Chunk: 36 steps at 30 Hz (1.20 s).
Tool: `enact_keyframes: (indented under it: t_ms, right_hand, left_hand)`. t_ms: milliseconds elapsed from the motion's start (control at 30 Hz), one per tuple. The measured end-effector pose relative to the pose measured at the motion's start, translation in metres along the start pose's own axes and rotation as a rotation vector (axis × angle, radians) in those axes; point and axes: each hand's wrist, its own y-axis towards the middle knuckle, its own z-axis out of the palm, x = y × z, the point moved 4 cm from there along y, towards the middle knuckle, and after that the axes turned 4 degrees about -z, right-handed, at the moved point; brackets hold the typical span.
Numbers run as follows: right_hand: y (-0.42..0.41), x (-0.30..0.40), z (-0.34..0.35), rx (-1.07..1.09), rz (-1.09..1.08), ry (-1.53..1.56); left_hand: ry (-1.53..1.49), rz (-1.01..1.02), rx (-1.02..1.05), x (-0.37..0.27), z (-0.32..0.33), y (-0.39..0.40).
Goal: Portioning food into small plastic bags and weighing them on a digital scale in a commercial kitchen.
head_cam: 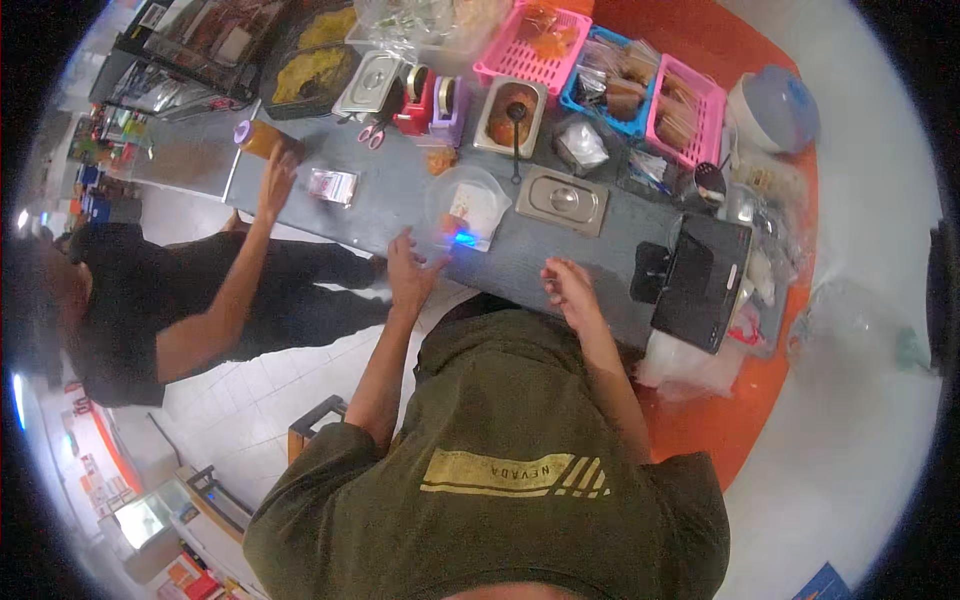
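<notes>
My left hand (409,276) is over the front edge of the grey counter (390,201), fingers spread, holding nothing visible. Just right of its fingertips is a clear round plastic bowl (442,187) on or beside a white kitchen scale (487,206); which, I cannot tell. The scale's display (464,238) glows blue. A blurred orange item (452,223) shows by the bowl's near side. My right hand (571,291) hovers at the counter edge, fingers loosely curled and seemingly bare. Nearest beyond it is a steel pan lid (562,199).
Behind stand a steel pan (495,124) of orange food with a black ladle (516,127), tape dispensers (448,105), pink scissors (371,135) and baskets (686,109). A tablet (701,281) stands right. At left a co-worker's hand (279,176) is by an orange-filled bottle (259,139).
</notes>
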Motion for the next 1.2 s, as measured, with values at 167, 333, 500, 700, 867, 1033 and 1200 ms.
enact_keyframes:
  t_ms: [167, 333, 500, 700, 867, 1033, 1200]
  right_hand:
    - [0.022, 0.013, 0.035, 0.034, -0.022, -0.255]
    - [0.068, 0.004, 0.076, 0.240, -0.505, -0.782]
    - [0.053, 0.041, 0.145, 0.430, -0.655, -1.102]
    - [0.053, 0.056, 0.166, 0.388, -0.808, -1.205]
    - [0.066, 0.067, 0.156, 0.214, -0.768, -0.943]
    - [0.046, 0.101, 0.144, 0.182, -0.821, -0.760]
    - [0.010, 0.140, 0.138, 0.183, -0.829, -0.566]
  left_hand:
    - [0.041, 0.021, 0.152, -0.003, -0.013, 0.020]
    - [0.040, 0.089, 0.273, 0.001, -0.012, 0.039]
    - [0.102, 0.215, 0.251, -0.009, -0.019, 0.052]
    - [0.002, 0.263, 0.330, -0.034, -0.022, 0.085]
    - [-0.128, 0.355, 0.384, -0.056, -0.013, 0.114]
    - [-0.372, 0.120, 0.609, -0.078, -0.020, 0.122]
    - [-0.544, 0.115, 0.525, -0.122, -0.041, 0.108]
